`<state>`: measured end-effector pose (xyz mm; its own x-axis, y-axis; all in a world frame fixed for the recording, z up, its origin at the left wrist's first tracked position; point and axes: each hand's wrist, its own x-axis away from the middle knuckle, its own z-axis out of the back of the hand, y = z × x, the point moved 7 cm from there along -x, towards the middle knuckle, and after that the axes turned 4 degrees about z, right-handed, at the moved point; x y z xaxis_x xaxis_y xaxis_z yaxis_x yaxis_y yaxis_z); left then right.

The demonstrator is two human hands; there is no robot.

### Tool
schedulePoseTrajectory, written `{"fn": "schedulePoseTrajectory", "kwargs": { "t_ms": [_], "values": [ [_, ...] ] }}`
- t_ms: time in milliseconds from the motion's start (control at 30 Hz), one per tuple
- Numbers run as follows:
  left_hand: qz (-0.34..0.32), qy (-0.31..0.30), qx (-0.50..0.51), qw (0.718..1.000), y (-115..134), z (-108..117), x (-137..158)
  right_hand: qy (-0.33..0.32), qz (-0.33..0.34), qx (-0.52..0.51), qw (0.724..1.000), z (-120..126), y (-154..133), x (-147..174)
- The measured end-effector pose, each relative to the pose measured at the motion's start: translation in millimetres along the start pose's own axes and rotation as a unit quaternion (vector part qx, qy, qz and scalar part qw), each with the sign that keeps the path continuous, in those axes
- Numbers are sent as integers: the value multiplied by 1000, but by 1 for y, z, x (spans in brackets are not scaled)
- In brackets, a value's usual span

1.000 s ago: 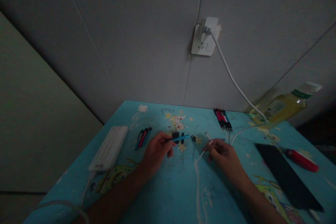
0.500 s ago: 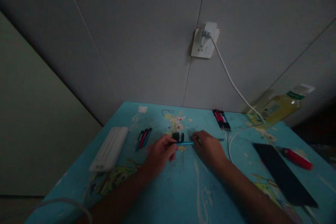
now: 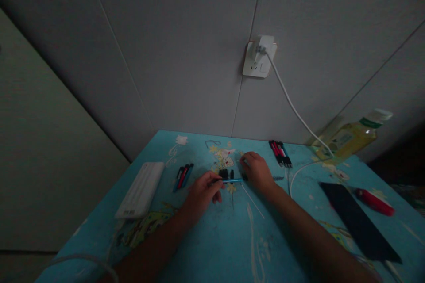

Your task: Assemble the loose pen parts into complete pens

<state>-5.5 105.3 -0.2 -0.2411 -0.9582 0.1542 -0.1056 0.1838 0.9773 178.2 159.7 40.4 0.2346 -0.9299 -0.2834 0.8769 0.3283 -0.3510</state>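
My left hand (image 3: 206,188) is closed, its thumb and fingers pinching a blue pen barrel (image 3: 233,181) that lies level and points right. My right hand (image 3: 257,170) hovers just beyond the barrel's right end, fingers bent together; anything between the fingertips is too small and dark to make out. Beside the barrel's right tip is a small black piece (image 3: 245,177). Behind the barrel are more black pieces (image 3: 223,173) and a short black part (image 3: 232,173). A thin white refill-like stick (image 3: 253,202) lies on the table below my right hand.
Pens without visible tips (image 3: 182,177) lie left, and several pens (image 3: 280,154) lie at the back right. A white power bank (image 3: 141,190) is on the patterned blue table (image 3: 212,239). Rightward are a black flat panel (image 3: 358,221), a red object (image 3: 375,202), a yellow-liquid bottle (image 3: 352,139) and a white cable (image 3: 292,101).
My right hand has moved away from the barrel's right end, up and slightly right, uncovering the small black piece there. My left hand still holds the barrel. The view has tilted slightly.
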Motion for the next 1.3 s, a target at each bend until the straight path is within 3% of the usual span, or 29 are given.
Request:
{"fn": "schedulePoseTrajectory", "kwargs": {
  "t_ms": [300, 533, 767, 967, 1100, 1300],
  "values": [
    [-4, -19, -2, 1000, -3, -3, 2, 54, 17, -198, 979, 27, -12, 72],
    [-19, -35, -34, 999, -2, -5, 2, 80, -1, -251, 965, 27, -18, 79],
    [-2, -131, -67, 989, -8, -20, 8, 115, -27, -259, 959, 36, -15, 86],
    [-12, -161, -92, 983, -3, -27, 15, 77, 18, -233, 969, 41, -23, 87],
    [-29, -110, -42, 993, 6, -22, 14, 50, -2, -161, 986, 38, -21, 87],
    [-59, -47, -14, 997, 18, -14, 14, -79, -30, -16, 996, 7, -16, 95]
  ]
}}
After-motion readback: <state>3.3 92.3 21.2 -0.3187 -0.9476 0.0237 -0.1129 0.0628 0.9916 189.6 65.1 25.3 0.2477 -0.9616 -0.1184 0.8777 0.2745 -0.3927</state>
